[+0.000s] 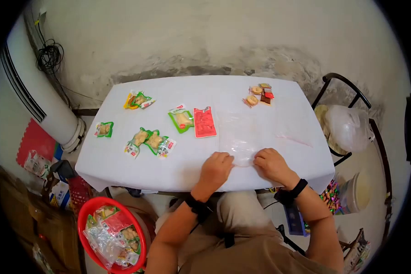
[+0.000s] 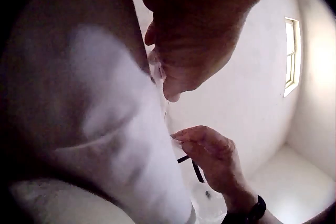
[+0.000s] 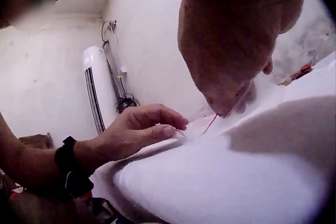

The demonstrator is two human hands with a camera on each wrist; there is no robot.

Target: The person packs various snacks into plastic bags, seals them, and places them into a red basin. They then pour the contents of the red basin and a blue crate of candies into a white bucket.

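Observation:
A clear plastic bag (image 1: 239,137) lies flat on the white-covered table (image 1: 182,176), its opening edge toward the person. My left hand (image 1: 217,169) pinches the left corner of that edge, and my right hand (image 1: 274,166) pinches the right one. Thin red strips at the bag's edge show by the fingertips in the right wrist view, where the left hand (image 3: 142,129) faces the right hand (image 3: 236,61). Left of the bag lie a red packet (image 1: 204,122) and a green-edged food pack (image 1: 181,119).
Several green snack packs (image 1: 153,140) lie on the table's left half. Small biscuit packs (image 1: 252,100) sit at the back right. A red-rimmed basket (image 1: 82,228) full of packs stands on the floor at left. A chair (image 1: 345,77) with a white bag (image 1: 349,128) is at right.

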